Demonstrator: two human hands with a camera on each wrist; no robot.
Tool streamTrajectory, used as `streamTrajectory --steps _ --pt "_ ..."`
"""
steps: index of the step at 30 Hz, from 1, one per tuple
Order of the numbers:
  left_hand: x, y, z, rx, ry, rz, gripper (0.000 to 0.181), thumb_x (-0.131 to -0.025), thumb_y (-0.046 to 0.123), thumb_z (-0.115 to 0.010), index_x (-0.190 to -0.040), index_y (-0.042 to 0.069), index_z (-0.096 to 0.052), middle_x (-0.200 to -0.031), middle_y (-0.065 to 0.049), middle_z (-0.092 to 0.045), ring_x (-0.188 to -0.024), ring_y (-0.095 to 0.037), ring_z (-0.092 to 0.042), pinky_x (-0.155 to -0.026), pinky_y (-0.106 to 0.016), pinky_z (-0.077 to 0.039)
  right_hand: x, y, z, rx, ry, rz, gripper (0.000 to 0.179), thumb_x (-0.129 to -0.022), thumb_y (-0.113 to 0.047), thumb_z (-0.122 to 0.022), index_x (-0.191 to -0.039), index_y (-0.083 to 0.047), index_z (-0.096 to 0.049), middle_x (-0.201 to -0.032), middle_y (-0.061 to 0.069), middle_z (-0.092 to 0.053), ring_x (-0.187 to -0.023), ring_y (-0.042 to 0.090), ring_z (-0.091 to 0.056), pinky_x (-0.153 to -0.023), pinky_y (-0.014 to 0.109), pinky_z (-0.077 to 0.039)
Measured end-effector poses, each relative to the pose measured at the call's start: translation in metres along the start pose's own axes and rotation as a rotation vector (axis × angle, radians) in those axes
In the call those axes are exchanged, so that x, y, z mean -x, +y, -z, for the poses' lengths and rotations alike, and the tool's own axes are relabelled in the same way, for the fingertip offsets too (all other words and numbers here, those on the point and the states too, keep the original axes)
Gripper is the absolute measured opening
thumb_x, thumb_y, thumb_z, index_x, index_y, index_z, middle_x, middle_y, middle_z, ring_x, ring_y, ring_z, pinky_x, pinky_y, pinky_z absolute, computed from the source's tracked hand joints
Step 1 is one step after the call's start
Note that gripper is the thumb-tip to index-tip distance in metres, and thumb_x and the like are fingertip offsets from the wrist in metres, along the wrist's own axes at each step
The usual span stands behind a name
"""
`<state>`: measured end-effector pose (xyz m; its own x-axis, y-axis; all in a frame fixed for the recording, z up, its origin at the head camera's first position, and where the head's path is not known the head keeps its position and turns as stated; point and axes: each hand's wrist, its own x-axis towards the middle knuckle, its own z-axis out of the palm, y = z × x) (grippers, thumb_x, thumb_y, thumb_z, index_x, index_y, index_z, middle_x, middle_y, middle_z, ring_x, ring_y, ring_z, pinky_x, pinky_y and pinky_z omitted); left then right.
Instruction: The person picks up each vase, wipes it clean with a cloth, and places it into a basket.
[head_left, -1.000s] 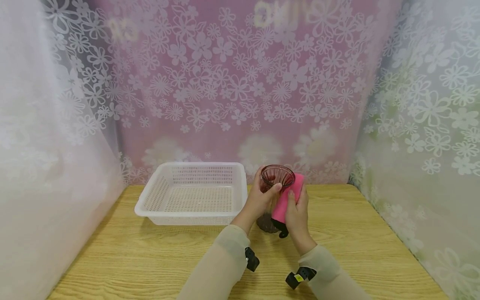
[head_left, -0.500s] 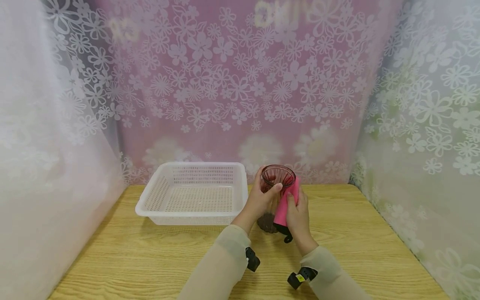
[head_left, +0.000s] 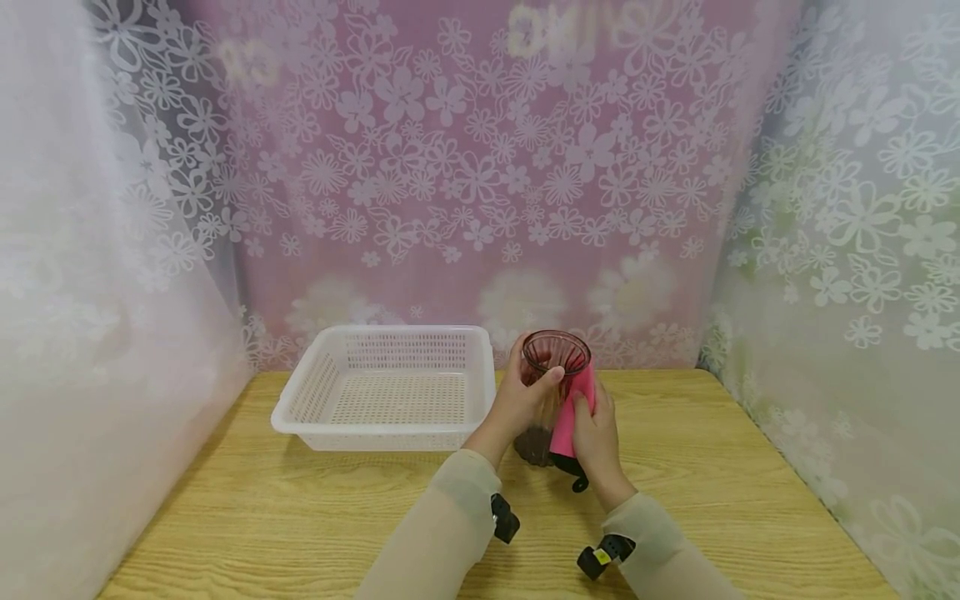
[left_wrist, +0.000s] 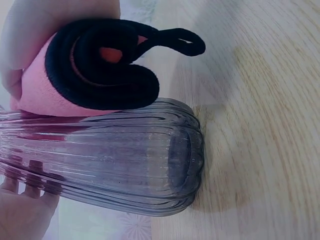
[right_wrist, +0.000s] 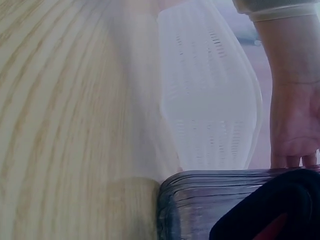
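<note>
A ribbed glass vase [head_left: 534, 443], reddish at its flared rim and greyish at the base, stands upright just right of the basket. My left hand [head_left: 523, 398] grips it around the upper part, thumb on the near side. In my right hand [head_left: 597, 433] is a folded pink cloth [head_left: 572, 417] with a black edge and a black hanging loop, pressed against the vase's right side. The left wrist view shows the rolled cloth [left_wrist: 100, 75] lying along the glass [left_wrist: 110, 160], its base on the table. Only the cloth's dark end [right_wrist: 270, 210] appears in the right wrist view.
A white perforated plastic basket [head_left: 390, 439] stands left of the vase, close to the left hand. The wooden table [head_left: 300, 517] ends at a pink flowered curtain [head_left: 465, 208] behind, with pale curtains on both sides.
My right hand and the cloth have slid slightly down along the vase's side, and the cloth now stands more upright. The left hand and vase hold the same place.
</note>
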<state>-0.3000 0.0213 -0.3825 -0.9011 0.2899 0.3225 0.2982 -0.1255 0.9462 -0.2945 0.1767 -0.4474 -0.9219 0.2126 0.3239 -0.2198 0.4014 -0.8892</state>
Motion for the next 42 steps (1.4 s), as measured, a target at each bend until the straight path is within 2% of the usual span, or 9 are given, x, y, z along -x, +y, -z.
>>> streamTrajectory --steps 7,10,13,19,23,29,31,36,42 --pt "-0.001 -0.002 0.000 0.010 0.000 -0.005 0.088 -0.096 0.033 -0.069 -0.161 0.017 -0.014 -0.146 -0.027 -0.046 -0.137 -0.039 -0.044 -0.110 -0.047 -0.039 -0.001 0.008 0.000 -0.028 -0.035 -0.001 0.054 -0.110 -0.032 -0.037 -0.159 -0.012 -0.029 -0.146 0.023 -0.038 -0.123 0.037 -0.045 -0.100 0.054 -0.039" --pt "-0.002 -0.003 0.000 0.017 -0.006 -0.009 0.087 -0.096 0.032 -0.069 -0.161 0.017 -0.013 -0.146 -0.028 -0.046 -0.137 -0.039 -0.044 -0.109 -0.046 -0.039 -0.002 0.011 0.000 -0.022 -0.040 -0.008 0.052 -0.110 -0.029 -0.036 -0.158 -0.011 -0.031 -0.138 0.023 -0.046 -0.113 0.035 -0.053 -0.093 0.050 -0.044" --pt "-0.002 -0.003 0.000 0.021 -0.007 -0.008 0.087 -0.096 0.032 -0.069 -0.161 0.017 -0.013 -0.146 -0.027 -0.047 -0.137 -0.039 -0.044 -0.109 -0.046 -0.040 -0.003 0.014 -0.001 -0.025 -0.044 -0.020 0.048 -0.110 -0.027 -0.036 -0.156 -0.011 -0.036 -0.124 0.020 -0.054 -0.096 0.027 -0.058 -0.083 0.040 -0.048" --pt "-0.002 -0.003 0.000 0.032 -0.004 -0.009 0.087 -0.096 0.030 -0.069 -0.161 0.017 -0.013 -0.144 -0.027 -0.049 -0.135 -0.038 -0.047 -0.108 -0.044 -0.041 -0.006 0.022 -0.001 -0.016 -0.068 -0.068 0.048 -0.110 -0.030 -0.035 -0.154 -0.012 -0.038 -0.118 0.018 -0.058 -0.089 0.021 -0.058 -0.080 0.036 -0.046" --pt "-0.005 -0.008 0.001 0.021 -0.008 -0.009 0.087 -0.096 0.030 -0.069 -0.161 0.017 -0.012 -0.144 -0.027 -0.049 -0.135 -0.037 -0.047 -0.108 -0.043 -0.041 -0.005 0.025 0.000 -0.013 -0.086 -0.114 0.047 -0.110 -0.031 -0.034 -0.153 -0.012 -0.039 -0.120 0.018 -0.059 -0.094 0.022 -0.057 -0.084 0.037 -0.044" --pt "-0.018 -0.035 0.002 0.037 -0.011 -0.022 0.090 -0.095 0.033 -0.070 -0.161 0.022 -0.010 -0.145 -0.024 -0.049 -0.135 -0.034 -0.048 -0.109 -0.044 -0.040 -0.004 0.029 0.002 -0.023 -0.124 -0.187 0.052 -0.110 -0.034 -0.033 -0.156 -0.008 -0.034 -0.135 0.021 -0.054 -0.112 0.032 -0.053 -0.096 0.047 -0.041" --pt "-0.019 -0.039 0.001 0.033 -0.001 -0.024 0.090 -0.094 0.038 -0.070 -0.161 0.026 -0.011 -0.144 -0.020 -0.051 -0.134 -0.031 -0.049 -0.108 -0.042 -0.041 -0.005 0.030 0.003 -0.017 -0.141 -0.203 0.054 -0.110 -0.036 -0.033 -0.156 -0.007 -0.032 -0.141 0.022 -0.050 -0.120 0.034 -0.051 -0.101 0.051 -0.039" --pt "-0.018 -0.042 0.000 0.019 0.019 -0.029 0.089 -0.092 0.047 -0.070 -0.160 0.032 -0.014 -0.141 -0.012 -0.055 -0.130 -0.022 -0.053 -0.107 -0.040 -0.042 -0.007 0.032 0.005 -0.023 -0.188 -0.242 0.056 -0.110 -0.038 -0.032 -0.158 -0.009 -0.028 -0.149 0.022 -0.043 -0.132 0.037 -0.043 -0.110 0.056 -0.032" --pt "-0.018 -0.041 -0.001 0.012 0.026 -0.027 0.088 -0.093 0.045 -0.070 -0.160 0.032 -0.015 -0.140 -0.011 -0.056 -0.128 -0.020 -0.054 -0.106 -0.039 -0.043 -0.010 0.034 0.006 -0.007 -0.211 -0.270 0.056 -0.110 -0.035 -0.032 -0.158 -0.007 -0.027 -0.155 0.023 -0.036 -0.141 0.039 -0.034 -0.115 0.056 -0.024"
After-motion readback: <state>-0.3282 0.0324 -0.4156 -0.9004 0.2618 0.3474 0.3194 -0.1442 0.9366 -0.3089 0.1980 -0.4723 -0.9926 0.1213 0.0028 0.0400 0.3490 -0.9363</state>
